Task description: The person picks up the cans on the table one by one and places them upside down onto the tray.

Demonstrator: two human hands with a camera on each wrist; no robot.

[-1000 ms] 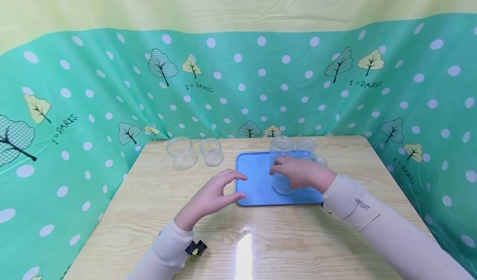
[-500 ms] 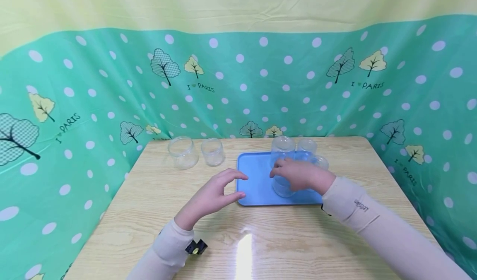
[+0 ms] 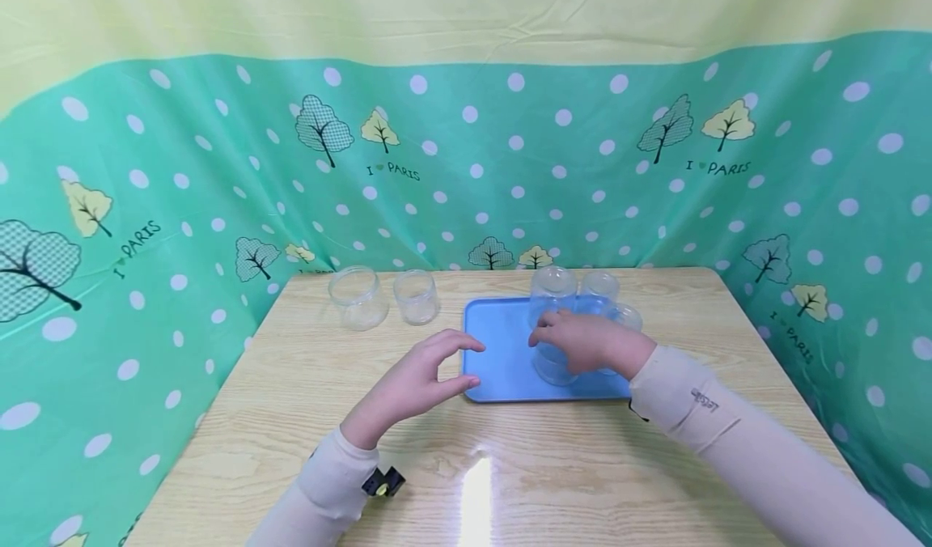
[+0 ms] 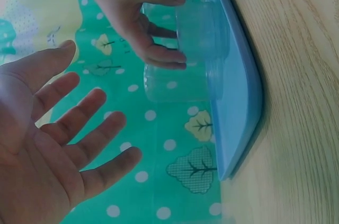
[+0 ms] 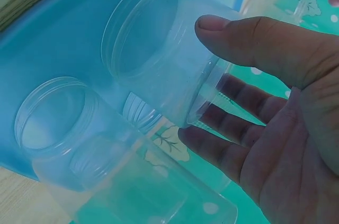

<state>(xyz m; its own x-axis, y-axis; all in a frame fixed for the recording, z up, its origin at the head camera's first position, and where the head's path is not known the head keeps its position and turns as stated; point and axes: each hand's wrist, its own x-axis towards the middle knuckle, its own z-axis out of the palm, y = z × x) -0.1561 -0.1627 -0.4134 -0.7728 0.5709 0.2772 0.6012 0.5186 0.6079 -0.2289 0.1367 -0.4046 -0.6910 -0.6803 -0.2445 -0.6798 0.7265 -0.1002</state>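
Note:
In the head view my right hand [image 3: 593, 341] reaches over the blue tray [image 3: 495, 353] and holds a clear jar [image 3: 555, 367]. The right wrist view shows this jar [image 5: 153, 44] upside down, its threaded rim on the tray, with the thumb on one side and fingertips near its base. Another clear jar [image 5: 122, 155] stands inverted beside it. Behind my right hand are a tall jar [image 3: 552, 284] and smaller jars [image 3: 599, 284], partly hidden. My left hand [image 3: 415, 377] hovers by the tray's left edge, fingers spread and holding nothing.
On the wooden table [image 3: 320, 393], left of the tray, stand a wide clear jar [image 3: 357, 300] and a narrower one [image 3: 416, 298]. A green dotted curtain [image 3: 473, 167] encloses the table's back and sides.
The lower end of the jar in my right hand sits slightly nearer the tray's front rim than a second ago. Both hands have hardly moved; the head view has shifted a little.

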